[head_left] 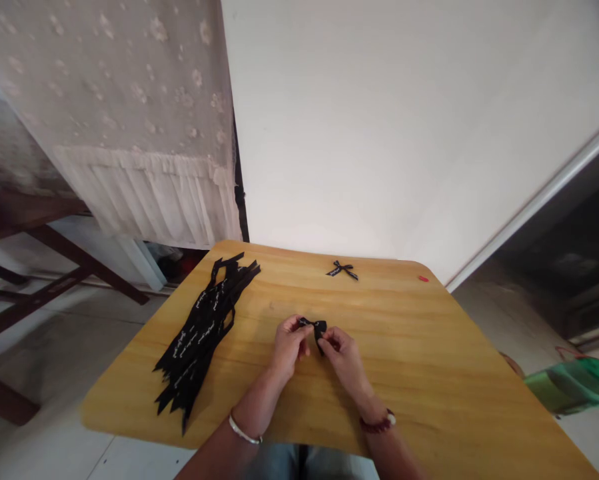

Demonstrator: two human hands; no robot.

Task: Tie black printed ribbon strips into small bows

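Observation:
A black ribbon bow (320, 326) with pale lettering is held just above the middle of the wooden table. My left hand (290, 347) pinches its left loop between thumb and fingers. My right hand (340, 352) is closed on the right side of the bow, around its loop or tail; the exact grip is partly hidden by the fingers. To the left lies a thick pile of black ribbon strips (204, 333) printed with white script, their ends cut to points. A finished-looking black bow (342, 269) rests near the table's far edge.
The wooden table (419, 373) stands against a white panel (404, 133). A small red object (424, 279) lies at its far right corner. A lace curtain (144, 100) hangs behind on the left, with dark wooden furniture (79, 267) beside it. On the right is a green bag (574, 385).

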